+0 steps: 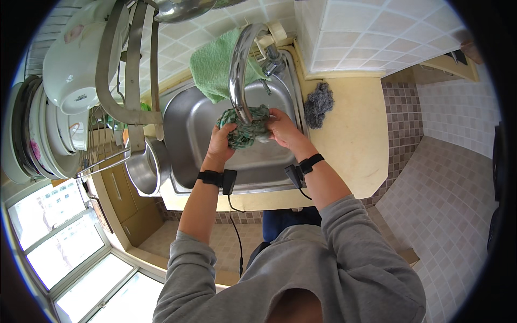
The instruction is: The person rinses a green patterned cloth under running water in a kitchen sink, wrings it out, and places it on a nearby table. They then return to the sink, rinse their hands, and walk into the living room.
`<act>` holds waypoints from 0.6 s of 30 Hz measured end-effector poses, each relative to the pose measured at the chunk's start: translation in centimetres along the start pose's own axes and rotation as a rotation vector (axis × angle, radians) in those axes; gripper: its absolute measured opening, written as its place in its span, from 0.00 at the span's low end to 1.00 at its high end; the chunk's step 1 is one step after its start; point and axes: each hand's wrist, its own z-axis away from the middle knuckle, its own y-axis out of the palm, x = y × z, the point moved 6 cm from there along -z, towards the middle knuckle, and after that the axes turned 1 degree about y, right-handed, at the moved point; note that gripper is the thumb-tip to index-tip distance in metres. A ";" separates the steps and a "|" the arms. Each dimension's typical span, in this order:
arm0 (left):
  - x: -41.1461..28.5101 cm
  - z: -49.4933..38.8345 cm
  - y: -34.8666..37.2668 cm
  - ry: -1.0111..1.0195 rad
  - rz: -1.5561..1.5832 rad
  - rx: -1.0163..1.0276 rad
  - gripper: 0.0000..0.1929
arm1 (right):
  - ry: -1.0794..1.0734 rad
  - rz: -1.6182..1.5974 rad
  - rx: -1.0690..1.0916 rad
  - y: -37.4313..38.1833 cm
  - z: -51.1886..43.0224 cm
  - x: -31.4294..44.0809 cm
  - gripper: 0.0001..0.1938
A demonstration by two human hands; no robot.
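Under the spout of a chrome faucet (237,76), a bunched green patterned cloth (242,135) is held between both hands. My left hand (221,142) grips its left side, thumb on top. On the opposite side, my right hand (284,129) pinches the cloth's edge with thumb and fingers. Both hands are over the stainless steel sink (185,133). The spout covers part of the cloth, and whether water runs from it is hard to tell. A light green towel (214,64) hangs at the sink's back edge, behind the faucet.
A grey fuzzy scrubber or rag (319,105) lies on the yellow countertop (351,153) right of the sink. To the left stand a metal pot (147,169), a rack of plates (52,137) and a white bowl (76,68). Metal utensils (133,80) hang close at upper left.
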 end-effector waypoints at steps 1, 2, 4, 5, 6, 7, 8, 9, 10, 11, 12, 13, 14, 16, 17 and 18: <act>-0.3 0.2 0.5 0.012 0.011 0.036 0.16 | 0.031 0.066 -0.113 -0.5 -0.2 -0.3 0.19; -0.2 0.4 0.7 -0.008 -0.027 0.023 0.17 | -0.063 0.057 -0.106 -0.2 -0.3 0.2 0.17; -0.3 0.7 1.3 -0.030 -0.081 0.000 0.17 | -0.089 0.095 -0.263 -0.2 0.2 0.7 0.13; -0.5 0.8 1.9 -0.014 -0.035 0.031 0.18 | -0.012 -0.145 -0.153 0.9 0.2 0.4 0.12; -0.5 0.9 2.2 -0.013 0.006 0.034 0.18 | 0.110 -0.361 -0.115 1.7 0.6 0.0 0.11; -0.6 1.0 2.3 -0.016 0.054 0.035 0.18 | 0.188 -0.587 0.003 2.9 0.9 0.1 0.10; -0.8 1.1 2.4 -0.021 0.052 0.052 0.18 | 0.267 -0.587 -0.046 3.1 1.4 -0.2 0.10; -0.9 1.2 2.4 -0.028 0.055 0.065 0.18 | 0.304 -0.597 -0.015 3.5 1.7 -0.1 0.09; -1.1 1.2 2.4 -0.034 0.076 0.111 0.18 | 0.403 -0.607 0.054 4.2 2.0 -0.3 0.09; -1.0 1.1 1.8 -0.061 0.022 0.062 0.18 | 0.259 -0.447 -0.034 3.5 1.9 0.3 0.09; -0.9 0.9 1.4 -0.089 -0.015 0.053 0.17 | 0.172 -0.287 -0.101 3.0 1.8 0.7 0.10; -0.8 0.6 1.0 -0.112 -0.038 0.039 0.16 | 0.104 -0.105 -0.237 2.3 1.8 0.9 0.10; -0.4 0.1 0.6 -0.113 -0.108 -0.011 0.15 | 0.005 -0.178 -0.388 1.5 1.9 1.1 0.11; 0.8 -1.2 -0.1 -0.134 -0.219 -0.169 0.15 | 0.019 -0.077 -0.409 2.0 1.7 0.4 0.15; 1.2 -2.1 0.1 -0.081 -0.179 -0.228 0.16 | 0.004 -0.014 -0.440 2.1 1.5 0.2 0.17; 2.3 -2.9 0.3 -0.074 -0.141 -0.326 0.17 | -0.102 0.393 -0.352 3.2 1.1 0.9 0.19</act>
